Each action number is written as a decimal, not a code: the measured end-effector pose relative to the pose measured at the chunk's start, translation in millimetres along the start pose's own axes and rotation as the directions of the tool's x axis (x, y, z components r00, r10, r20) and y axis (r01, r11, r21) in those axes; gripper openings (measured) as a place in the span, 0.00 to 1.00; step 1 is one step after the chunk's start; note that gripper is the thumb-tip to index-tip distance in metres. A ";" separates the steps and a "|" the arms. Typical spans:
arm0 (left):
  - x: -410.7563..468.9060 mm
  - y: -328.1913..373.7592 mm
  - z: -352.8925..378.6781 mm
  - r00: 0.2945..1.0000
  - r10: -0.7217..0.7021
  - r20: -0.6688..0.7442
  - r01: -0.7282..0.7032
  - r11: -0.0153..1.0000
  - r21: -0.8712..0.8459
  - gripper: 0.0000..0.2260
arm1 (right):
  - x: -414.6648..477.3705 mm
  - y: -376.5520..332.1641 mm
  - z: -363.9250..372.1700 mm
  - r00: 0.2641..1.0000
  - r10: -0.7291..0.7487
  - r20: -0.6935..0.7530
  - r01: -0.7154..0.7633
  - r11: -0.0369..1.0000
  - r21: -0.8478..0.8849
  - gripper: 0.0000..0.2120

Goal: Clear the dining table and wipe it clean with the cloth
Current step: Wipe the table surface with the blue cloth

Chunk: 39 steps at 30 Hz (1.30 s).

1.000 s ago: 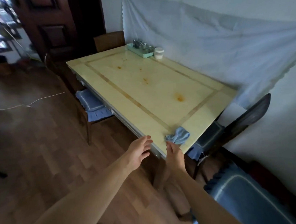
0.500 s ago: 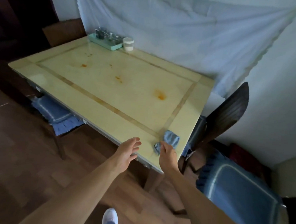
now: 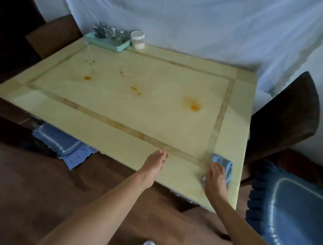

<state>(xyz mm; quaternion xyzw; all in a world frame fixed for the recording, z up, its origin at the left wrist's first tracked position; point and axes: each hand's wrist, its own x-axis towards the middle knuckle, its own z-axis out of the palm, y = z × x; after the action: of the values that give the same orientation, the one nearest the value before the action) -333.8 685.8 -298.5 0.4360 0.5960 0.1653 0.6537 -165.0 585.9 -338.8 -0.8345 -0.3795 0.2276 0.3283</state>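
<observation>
A pale yellow dining table (image 3: 104, 130) with a darker inlaid border fills the view. Orange stains mark its top, the largest one (image 3: 195, 106) right of the middle and smaller ones (image 3: 87, 78) further left. A crumpled blue cloth (image 3: 225, 164) lies at the near right corner. My right hand (image 3: 215, 179) lies over the cloth's near side, fingers bent onto it. My left hand (image 3: 153, 167) hovers open over the near edge, fingers straight. A teal tray (image 3: 116, 45) with glassware and a white jar (image 3: 137, 39) stand at the far edge.
A dark wooden chair (image 3: 284, 117) stands at the table's right end, a blue cushioned seat (image 3: 290, 213) nearer me on the right. Another chair with a blue cushion (image 3: 60, 142) is tucked under the left side. A pale sheet (image 3: 199, 21) hangs on the wall behind.
I have come closer to the table and the view has swung right. My right hand has moved from the cloth's edge onto the cloth. My left hand now reaches over the table's edge.
</observation>
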 end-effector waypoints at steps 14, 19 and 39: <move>54.0 -9.2 -18.9 0.990 0.130 0.050 -0.138 0.866 0.482 0.23 | 35.7 17.5 44.8 0.990 0.136 0.046 -0.103 0.898 -0.429 0.34; 64.6 -13.3 -8.8 0.983 0.168 0.070 -0.179 0.813 0.555 0.24 | 19.3 -2.3 74.2 0.969 -0.080 0.232 0.176 0.888 -0.426 0.37; 157.6 31.2 23.3 0.986 0.139 0.089 -0.120 0.235 0.964 0.44 | 35.2 30.2 62.9 0.947 -0.160 0.279 0.281 0.834 -0.475 0.34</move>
<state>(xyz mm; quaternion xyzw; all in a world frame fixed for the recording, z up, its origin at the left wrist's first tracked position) -265.8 810.7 -376.7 0.7910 0.5389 -0.1781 0.2284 -168.5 622.1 -408.0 -0.8099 -0.5551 0.1740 0.0750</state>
